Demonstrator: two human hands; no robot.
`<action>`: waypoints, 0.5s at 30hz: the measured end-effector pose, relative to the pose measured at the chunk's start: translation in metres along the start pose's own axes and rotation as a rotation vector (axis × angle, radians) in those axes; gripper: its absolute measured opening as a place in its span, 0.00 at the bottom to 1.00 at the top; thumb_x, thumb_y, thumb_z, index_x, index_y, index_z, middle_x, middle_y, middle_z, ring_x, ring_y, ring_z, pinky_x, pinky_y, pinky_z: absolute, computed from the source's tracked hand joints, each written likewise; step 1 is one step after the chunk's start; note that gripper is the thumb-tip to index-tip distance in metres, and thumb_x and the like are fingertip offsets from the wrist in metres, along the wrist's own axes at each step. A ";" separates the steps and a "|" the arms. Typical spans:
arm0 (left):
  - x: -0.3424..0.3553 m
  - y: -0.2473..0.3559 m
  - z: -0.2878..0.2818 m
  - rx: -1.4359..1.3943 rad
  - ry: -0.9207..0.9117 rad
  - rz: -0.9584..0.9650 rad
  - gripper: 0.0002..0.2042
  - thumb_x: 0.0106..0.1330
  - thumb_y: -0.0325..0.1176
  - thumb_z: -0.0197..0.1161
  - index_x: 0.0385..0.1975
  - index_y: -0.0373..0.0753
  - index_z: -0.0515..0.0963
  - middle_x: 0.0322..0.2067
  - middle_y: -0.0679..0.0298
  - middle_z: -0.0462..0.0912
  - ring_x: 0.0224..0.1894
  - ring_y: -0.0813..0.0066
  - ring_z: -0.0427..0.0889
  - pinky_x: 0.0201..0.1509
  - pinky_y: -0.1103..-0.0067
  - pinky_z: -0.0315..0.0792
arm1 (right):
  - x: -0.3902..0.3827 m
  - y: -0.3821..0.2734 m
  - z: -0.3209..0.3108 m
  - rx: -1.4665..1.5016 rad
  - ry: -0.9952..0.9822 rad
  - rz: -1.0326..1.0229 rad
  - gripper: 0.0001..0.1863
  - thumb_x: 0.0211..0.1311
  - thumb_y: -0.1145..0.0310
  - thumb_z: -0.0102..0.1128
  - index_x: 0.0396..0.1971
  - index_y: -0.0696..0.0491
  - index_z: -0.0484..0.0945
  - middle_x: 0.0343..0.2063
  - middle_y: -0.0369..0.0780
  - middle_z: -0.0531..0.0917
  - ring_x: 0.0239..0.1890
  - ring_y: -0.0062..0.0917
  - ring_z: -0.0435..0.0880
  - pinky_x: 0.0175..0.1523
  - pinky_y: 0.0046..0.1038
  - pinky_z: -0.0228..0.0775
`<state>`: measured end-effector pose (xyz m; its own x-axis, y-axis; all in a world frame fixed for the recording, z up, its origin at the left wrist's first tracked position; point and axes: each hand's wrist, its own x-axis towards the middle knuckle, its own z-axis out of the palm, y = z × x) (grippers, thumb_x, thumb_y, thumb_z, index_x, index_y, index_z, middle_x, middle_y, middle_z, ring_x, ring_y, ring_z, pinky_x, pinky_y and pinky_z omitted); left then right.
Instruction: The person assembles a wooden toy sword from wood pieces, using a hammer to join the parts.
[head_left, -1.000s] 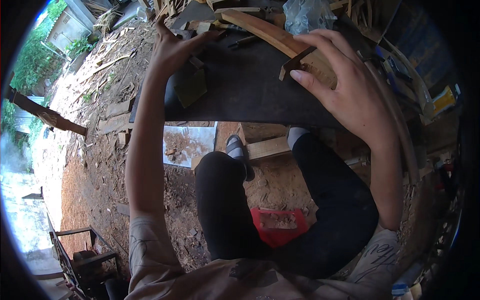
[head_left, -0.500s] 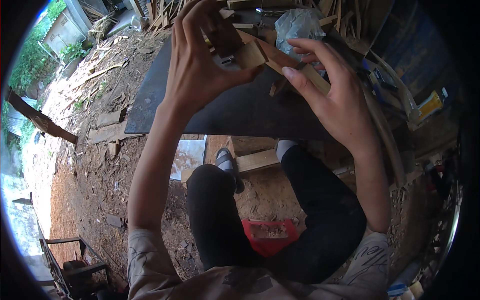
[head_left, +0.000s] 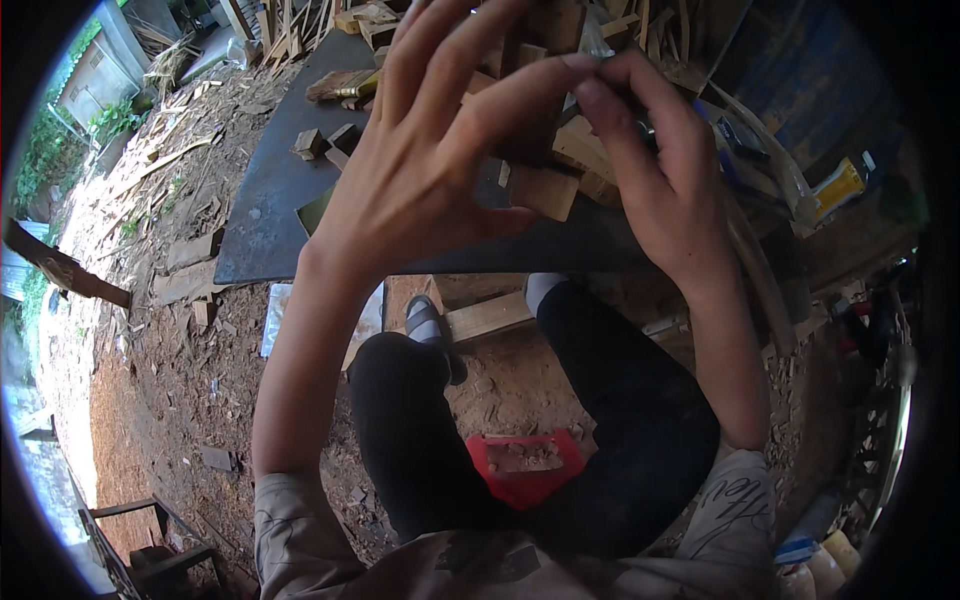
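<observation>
My left hand [head_left: 415,160] is raised over the dark table, its fingers curled round a wooden piece [head_left: 543,190] with a pale block end and a dark brown upper part. The thumb lies under the pale end, and the index finger stretches over the top. My right hand [head_left: 665,170] is closed in a pinch, thumb and index fingertips meeting the left index fingertip at the top of the piece. Whatever those fingertips hold is too small or hidden to make out. Something shiny shows beside the right fingers, its kind unclear.
On the dark tabletop [head_left: 265,215] lie a brush [head_left: 345,86] and small wood blocks [head_left: 308,144]. Wood strips are piled behind it. A red plastic stool [head_left: 525,490] shows between my legs. Wood chips cover the ground, and a yellow packet [head_left: 838,190] lies at right.
My left hand has turned and moved right with the wooden piece. The right thumb and index finger, apart before, have closed against the left index fingertip. The view has shifted, showing more of the tabletop.
</observation>
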<state>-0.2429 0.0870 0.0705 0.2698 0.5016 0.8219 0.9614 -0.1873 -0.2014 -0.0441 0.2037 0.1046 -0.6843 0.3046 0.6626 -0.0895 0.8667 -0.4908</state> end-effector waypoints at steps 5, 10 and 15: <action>-0.005 0.040 -0.005 -0.146 0.226 -0.255 0.47 0.55 0.41 0.83 0.72 0.38 0.60 0.71 0.50 0.65 0.70 0.55 0.70 0.69 0.60 0.70 | 0.002 0.021 -0.016 0.246 0.179 0.035 0.15 0.82 0.59 0.51 0.43 0.55 0.80 0.32 0.32 0.80 0.36 0.15 0.77 0.48 0.22 0.68; 0.004 0.096 0.002 -1.539 0.264 -0.978 0.31 0.66 0.33 0.74 0.65 0.31 0.67 0.57 0.55 0.79 0.58 0.70 0.80 0.64 0.71 0.75 | -0.001 0.028 -0.012 0.785 0.372 0.232 0.16 0.80 0.61 0.52 0.54 0.56 0.79 0.42 0.35 0.84 0.42 0.19 0.79 0.52 0.25 0.69; -0.004 0.113 0.019 -1.771 0.394 -0.856 0.28 0.66 0.28 0.72 0.65 0.32 0.68 0.50 0.60 0.81 0.54 0.76 0.81 0.60 0.76 0.75 | -0.004 0.031 0.002 0.872 0.203 0.359 0.17 0.80 0.61 0.52 0.58 0.56 0.77 0.49 0.36 0.84 0.51 0.19 0.79 0.57 0.27 0.68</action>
<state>-0.1341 0.0803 0.0345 -0.4052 0.7645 0.5014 -0.3633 -0.6379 0.6790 -0.0459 0.2290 0.0859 -0.6446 0.6280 0.4360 -0.4613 0.1353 -0.8768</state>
